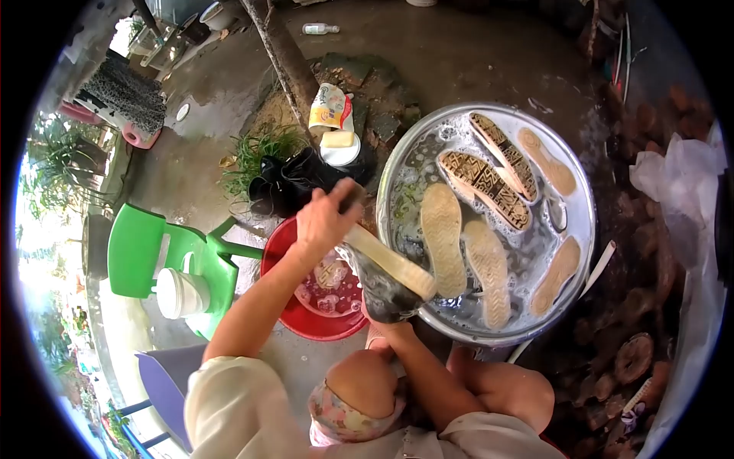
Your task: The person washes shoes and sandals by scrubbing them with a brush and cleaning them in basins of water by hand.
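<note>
Above the red basin is a wet dark shoe with a pale sole, its side edge facing up. My left hand is at the heel end, closed around a small dark brush-like object, blurred and partly hidden by the fingers. At the toe end, my right hand grips the shoe from below, its fingers mostly out of sight. Soapy water and a pale item are in the red basin. Beside it, a large metal basin holds several shoes, soles up, including a pale sole and a black-patterned sole.
Black shoes or boots lie beyond the red basin, near a yellow soap bar on a white container and a detergent pouch. A green chair with a white bucket stands left. A tree trunk rises ahead.
</note>
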The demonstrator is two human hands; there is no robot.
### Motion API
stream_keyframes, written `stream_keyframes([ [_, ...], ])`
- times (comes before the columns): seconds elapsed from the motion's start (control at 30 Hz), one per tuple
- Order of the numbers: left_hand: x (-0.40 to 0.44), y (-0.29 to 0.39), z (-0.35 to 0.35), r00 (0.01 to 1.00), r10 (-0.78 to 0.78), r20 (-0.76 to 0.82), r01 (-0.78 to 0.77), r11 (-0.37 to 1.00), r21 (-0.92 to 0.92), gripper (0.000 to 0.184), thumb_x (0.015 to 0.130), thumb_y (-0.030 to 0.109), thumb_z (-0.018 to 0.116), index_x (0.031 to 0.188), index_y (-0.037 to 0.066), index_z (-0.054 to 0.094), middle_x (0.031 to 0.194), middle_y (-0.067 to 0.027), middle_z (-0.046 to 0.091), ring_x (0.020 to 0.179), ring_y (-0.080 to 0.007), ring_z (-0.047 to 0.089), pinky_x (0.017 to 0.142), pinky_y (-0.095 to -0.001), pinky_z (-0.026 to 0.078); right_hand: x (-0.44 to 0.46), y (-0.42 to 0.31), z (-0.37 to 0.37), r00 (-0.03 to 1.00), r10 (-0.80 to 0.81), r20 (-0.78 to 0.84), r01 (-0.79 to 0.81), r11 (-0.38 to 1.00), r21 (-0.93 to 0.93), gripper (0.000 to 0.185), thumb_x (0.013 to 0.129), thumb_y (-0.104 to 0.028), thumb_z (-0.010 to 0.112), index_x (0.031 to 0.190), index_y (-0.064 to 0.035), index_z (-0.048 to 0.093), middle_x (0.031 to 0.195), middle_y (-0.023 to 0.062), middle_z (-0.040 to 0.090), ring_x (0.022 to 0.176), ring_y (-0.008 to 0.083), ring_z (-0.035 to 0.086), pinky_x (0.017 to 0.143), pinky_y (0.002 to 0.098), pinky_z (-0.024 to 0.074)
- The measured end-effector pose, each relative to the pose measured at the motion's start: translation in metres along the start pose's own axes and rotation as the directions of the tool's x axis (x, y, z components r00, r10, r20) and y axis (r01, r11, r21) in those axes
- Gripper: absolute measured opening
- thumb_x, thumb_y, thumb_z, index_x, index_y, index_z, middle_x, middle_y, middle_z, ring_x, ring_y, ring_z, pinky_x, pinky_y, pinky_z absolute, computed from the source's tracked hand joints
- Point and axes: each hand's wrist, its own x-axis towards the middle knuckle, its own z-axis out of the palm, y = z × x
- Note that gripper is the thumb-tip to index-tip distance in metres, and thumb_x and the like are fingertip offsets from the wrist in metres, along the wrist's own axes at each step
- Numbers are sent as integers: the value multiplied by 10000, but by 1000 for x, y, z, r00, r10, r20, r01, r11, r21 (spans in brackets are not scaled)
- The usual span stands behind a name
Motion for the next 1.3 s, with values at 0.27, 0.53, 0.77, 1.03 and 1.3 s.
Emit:
stream_keyframes([
  [0.27, -87, 61, 16, 901, 307, 306, -302, 951, -67, 505, 901, 417, 603, 1376, 286, 491, 1056, -234, 560, 788, -409, 665, 710, -472, 578, 2, -55, -53, 937, 322, 138, -297, 521, 800, 612, 948, -413, 494, 1458, -114, 332, 1433, 92, 423, 1342, 252, 387, 1125, 410, 325],
  [0.53, -20, -65, 16, 951, -293, -97, 277, 949, -152, 526, 880, 381, 658, 1375, 231, 559, 1040, -205, 638, 893, -402, 652, 805, -443, 525, 27, -36, -41, 982, 172, 72, -169, 984, -49, 480, 939, -364, 482, 1289, -39, 532, 1291, 155, 569, 1208, 309, 526, 1028, 464, 421],
  [0.77, -94, 56, 15, 994, 53, 91, -17, 934, -357, 611, 869, 451, 666, 1431, 292, 487, 1057, -229, 589, 968, -411, 630, 838, -476, 524, 76, -22, -96, 973, 138, -183, -166, 975, -146, 438, 962, -258, 514, 1317, 0, 521, 1132, 200, 630, 1046, 338, 606, 915, 466, 467],
  [1.03, -100, -37, 20, 950, -311, -15, 44, 181, -982, 509, 953, 46, 591, 1440, 6, 449, 1340, -105, 576, 1145, -157, 567, 1003, -279, 438, 108, -8, -200, 879, 453, 150, -465, 744, 479, 335, 919, -321, 586, 1102, -45, 641, 821, 192, 644, 748, 256, 614, 736, 333, 492],
  [1.3, -137, -50, 74, 916, -398, -53, 64, 275, -959, 586, 922, 106, 627, 1468, 44, 420, 1401, -113, 533, 1252, -206, 518, 1057, -338, 400, 152, -41, -193, 845, 469, 258, -527, 643, 556, 379, 776, -152, 802, 1073, 46, 673, 1048, 88, 701, 889, 173, 645, 824, 322, 494],
])
